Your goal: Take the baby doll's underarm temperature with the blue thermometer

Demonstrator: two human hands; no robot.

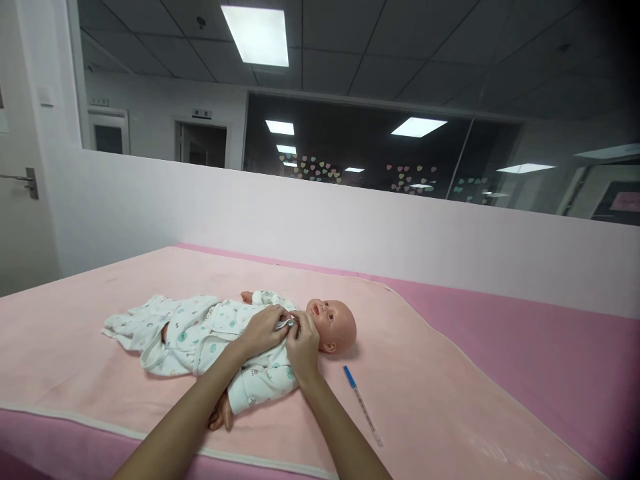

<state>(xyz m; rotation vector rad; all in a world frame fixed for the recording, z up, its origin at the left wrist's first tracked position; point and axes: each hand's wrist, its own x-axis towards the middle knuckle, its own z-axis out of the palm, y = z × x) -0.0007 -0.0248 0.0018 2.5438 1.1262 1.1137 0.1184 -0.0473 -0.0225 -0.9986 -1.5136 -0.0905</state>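
A baby doll (332, 323) lies on its back on a pink blanket (425, 400), head to the right. It wears a white patterned romper (200, 330). My left hand (263, 329) and my right hand (303, 345) meet at the doll's chest just below the chin. Both pinch the romper's collar edge, fingers closed on the fabric. My left forearm crosses over the doll's near arm, whose hand pokes out beneath it.
A thin thermometer with a blue cap (363, 403) lies on the blanket right of my right arm. The blanket covers a darker pink mattress (550, 347). A low white partition wall (350, 227) runs behind, a door (20, 187) stands at the left.
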